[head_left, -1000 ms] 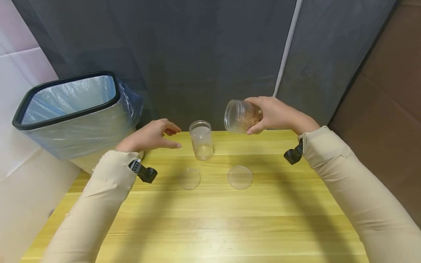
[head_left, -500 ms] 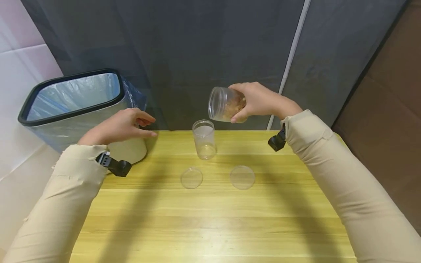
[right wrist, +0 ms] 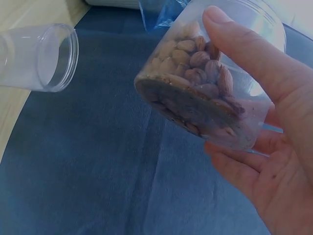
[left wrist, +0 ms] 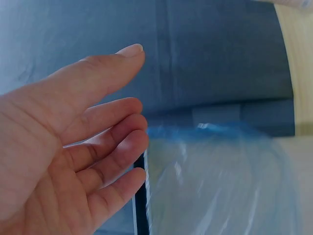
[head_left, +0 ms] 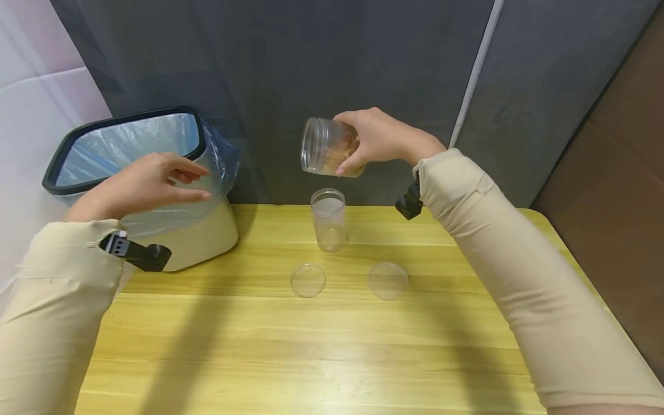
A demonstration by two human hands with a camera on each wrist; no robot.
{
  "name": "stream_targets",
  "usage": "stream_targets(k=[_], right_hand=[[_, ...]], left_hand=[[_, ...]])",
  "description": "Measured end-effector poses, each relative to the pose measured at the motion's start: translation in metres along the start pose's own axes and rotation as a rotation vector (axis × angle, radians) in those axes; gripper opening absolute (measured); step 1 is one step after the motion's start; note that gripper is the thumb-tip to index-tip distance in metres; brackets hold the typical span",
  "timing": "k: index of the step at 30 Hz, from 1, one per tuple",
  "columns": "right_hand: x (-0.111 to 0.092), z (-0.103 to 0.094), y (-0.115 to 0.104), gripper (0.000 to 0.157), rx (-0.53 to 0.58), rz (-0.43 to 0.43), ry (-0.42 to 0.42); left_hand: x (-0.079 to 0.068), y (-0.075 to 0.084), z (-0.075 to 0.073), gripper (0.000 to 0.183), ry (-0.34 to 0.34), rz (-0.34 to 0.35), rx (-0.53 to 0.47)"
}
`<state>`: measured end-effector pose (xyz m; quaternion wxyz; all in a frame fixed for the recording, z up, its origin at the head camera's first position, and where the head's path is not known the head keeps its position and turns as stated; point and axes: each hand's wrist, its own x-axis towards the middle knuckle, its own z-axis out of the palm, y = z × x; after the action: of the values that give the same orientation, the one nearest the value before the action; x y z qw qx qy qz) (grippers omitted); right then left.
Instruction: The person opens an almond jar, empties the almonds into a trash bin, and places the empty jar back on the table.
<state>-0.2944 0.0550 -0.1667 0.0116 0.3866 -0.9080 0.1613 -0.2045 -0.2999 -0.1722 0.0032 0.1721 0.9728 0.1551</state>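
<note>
My right hand grips a clear plastic jar round its base end. The jar lies tilted on its side in the air, mouth to the left, with brown nuts gathered toward its bottom. Below it, apart, a second clear jar stands upright on the table; no nuts show in it. My left hand hovers in front of the bin at the left, holding nothing. In the left wrist view its fingers are relaxed and slightly bent, the thumb apart from them.
Two clear round lids, the left lid and the right lid, lie on the wooden table. A bin with a black rim and blue liner bag stands at the left. A dark curtain hangs behind the table.
My right hand has carried the jar of nuts left and upward, over the standing jar. My left hand has moved left, away from the standing jar and in front of the bin.
</note>
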Motion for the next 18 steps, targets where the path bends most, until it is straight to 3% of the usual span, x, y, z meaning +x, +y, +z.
stream_targets(k=[9, 18], right_hand=[[0.023, -0.008, -0.018, 0.092, -0.038, -0.014, -0.008], [0.045, -0.012, -0.041, 0.088, -0.041, -0.038, -0.008]], left_hand=[[-0.016, -0.018, -0.022, 0.049, 0.124, -0.04, 0.131], [-0.02, -0.046, -0.031, 0.038, 0.217, 0.004, 0.232]])
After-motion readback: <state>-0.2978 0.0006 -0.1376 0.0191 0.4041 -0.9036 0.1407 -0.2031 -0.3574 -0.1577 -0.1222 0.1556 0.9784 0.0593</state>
